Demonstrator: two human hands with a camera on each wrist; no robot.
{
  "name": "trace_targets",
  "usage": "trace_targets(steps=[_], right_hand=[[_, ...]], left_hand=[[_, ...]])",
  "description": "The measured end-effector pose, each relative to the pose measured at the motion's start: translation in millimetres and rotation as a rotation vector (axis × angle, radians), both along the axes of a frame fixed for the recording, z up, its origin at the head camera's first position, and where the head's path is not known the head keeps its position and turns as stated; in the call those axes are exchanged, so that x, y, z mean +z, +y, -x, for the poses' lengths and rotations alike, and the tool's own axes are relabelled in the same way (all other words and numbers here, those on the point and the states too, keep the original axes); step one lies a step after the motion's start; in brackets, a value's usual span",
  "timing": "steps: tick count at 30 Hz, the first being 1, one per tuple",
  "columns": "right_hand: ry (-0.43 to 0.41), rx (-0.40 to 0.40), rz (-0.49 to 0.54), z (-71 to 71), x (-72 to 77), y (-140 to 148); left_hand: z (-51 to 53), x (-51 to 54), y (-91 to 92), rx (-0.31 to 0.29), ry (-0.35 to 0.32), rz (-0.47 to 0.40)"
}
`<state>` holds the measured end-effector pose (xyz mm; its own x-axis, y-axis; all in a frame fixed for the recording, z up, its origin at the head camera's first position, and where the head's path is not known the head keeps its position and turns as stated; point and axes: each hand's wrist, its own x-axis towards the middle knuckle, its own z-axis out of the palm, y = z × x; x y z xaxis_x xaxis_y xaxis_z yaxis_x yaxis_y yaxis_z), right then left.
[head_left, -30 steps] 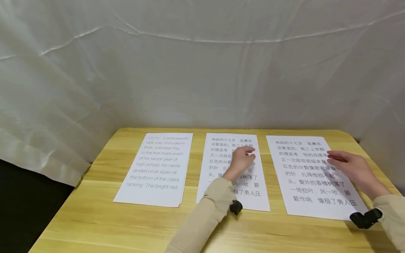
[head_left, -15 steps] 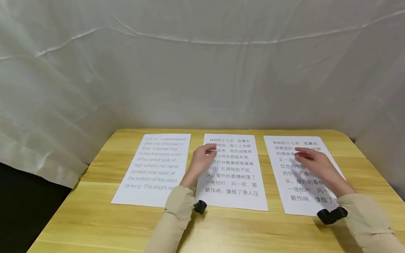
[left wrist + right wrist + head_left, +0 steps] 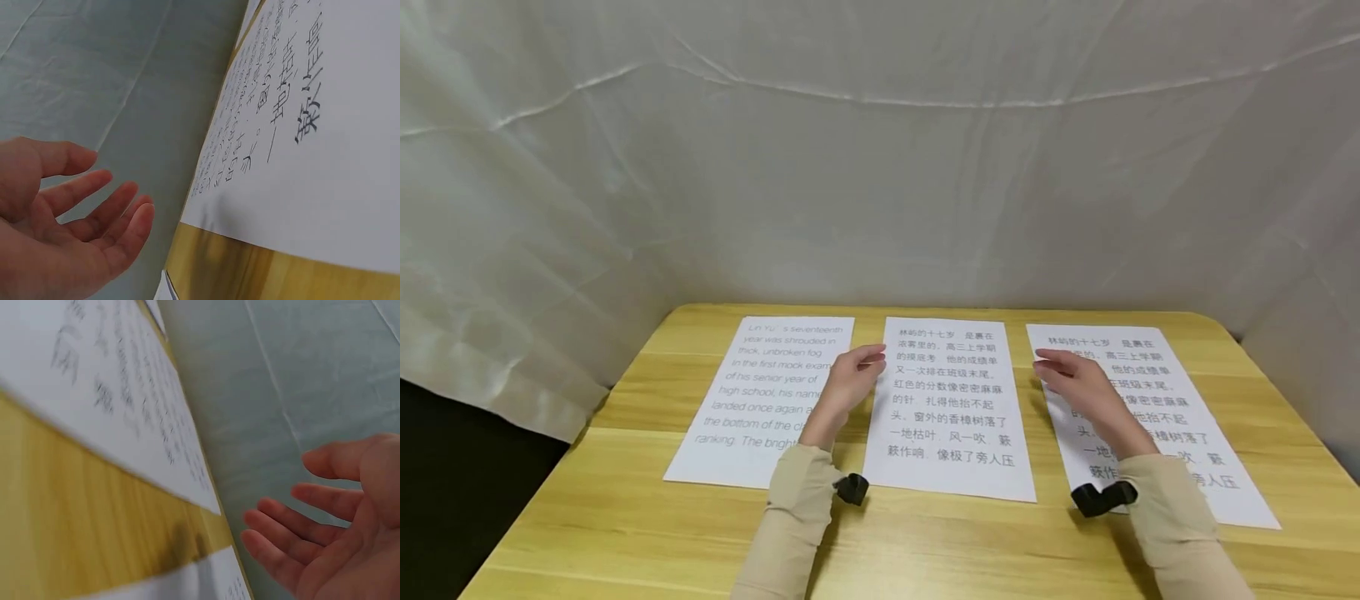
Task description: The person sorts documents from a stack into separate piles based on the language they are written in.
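Note:
Three printed paper stacks or sheets lie in a row on a wooden table. The left paper [image 3: 730,462] carries English text and its edge shows more than one sheet in earlier views. Chinese text covers the middle paper [image 3: 951,417] and the right paper [image 3: 1180,375]. My left hand [image 3: 848,383] hovers in the gap between the left and middle papers, fingers relaxed and holding nothing. Above the left side of the right paper hangs my right hand [image 3: 1086,396], loosely bent, with nothing in it. Both wrist views show the thumbs and fingers apart from the paper.
The wooden table [image 3: 625,533] has rounded far corners. Behind it hangs a pale, creased curtain [image 3: 880,192], which also runs down the left and right sides. A dark area [image 3: 460,492] lies beyond the table's left edge. Black wrist cameras [image 3: 1101,498] sit under both wrists.
Both hands have moved left: the left hand from over the middle paper to the gap beside it, the right hand from the right paper's right edge to its left side. The papers stay put.

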<state>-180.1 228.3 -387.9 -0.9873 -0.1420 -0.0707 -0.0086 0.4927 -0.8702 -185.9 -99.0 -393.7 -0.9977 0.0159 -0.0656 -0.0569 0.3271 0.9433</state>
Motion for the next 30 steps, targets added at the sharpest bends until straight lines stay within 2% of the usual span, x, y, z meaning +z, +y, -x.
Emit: trace_targets(steps=[5, 12, 17, 23, 27, 30], right_hand=[[0.013, 0.013, 0.048, 7.3, -2.2, -15.6], [-0.075, -0.050, 0.073, 14.9, -14.1, -29.1], [-0.111, -0.082, 0.044, 17.3, -22.2, -29.6], [-0.136, -0.070, -0.024, 20.0, -29.1, -29.7], [-0.135, -0.054, -0.067, 22.7, -29.7, -29.1], [-0.143, -0.035, -0.120, 24.1, -29.8, -26.9]], left_hand=[[4.0, -5.1, -3.7, 0.005, -0.030, -0.024], [8.8, -13.0, -9.0, -0.004, -0.065, -0.018], [8.0, -17.2, -10.2, -0.017, -0.108, -0.018], [7.4, -25.8, -6.3, 0.024, -0.141, -0.021], [10.8, -29.5, -2.2, 0.055, -0.138, -0.004], [14.3, -30.9, -0.3, 0.052, -0.153, 0.008]])
